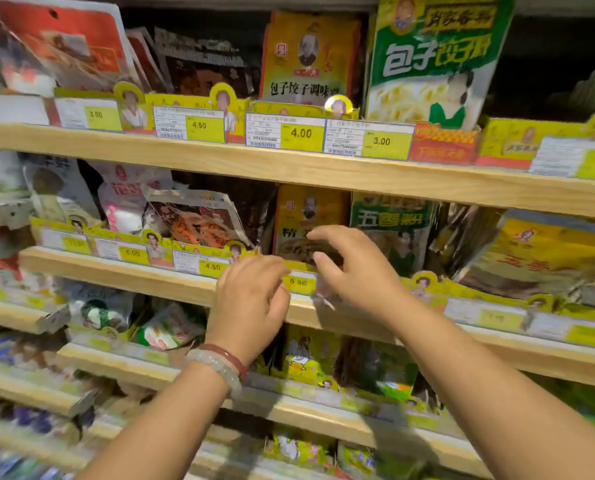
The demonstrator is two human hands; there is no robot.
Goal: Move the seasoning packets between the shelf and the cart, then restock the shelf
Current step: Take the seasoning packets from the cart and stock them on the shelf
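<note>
A yellow seasoning packet (301,216) stands upright on the middle wooden shelf (123,271), behind the yellow price rail. My right hand (355,268) hovers in front of its lower half, forefinger and thumb apart and curved, gripping nothing. My left hand (251,299), with two bracelets on its wrist, is just left of it at the shelf's front edge. Its fingers curl loosely by the 6.00 price tag (298,282) and hold nothing visible. A green five-spice packet (389,220) stands right of the yellow one. No cart is in view.
The top shelf (289,164) carries a yellow packet (310,57) and a large green packet (434,60) behind price tags. Red and white packets (192,220) lean left of my hands. Lower shelves (323,410) hold several more packets.
</note>
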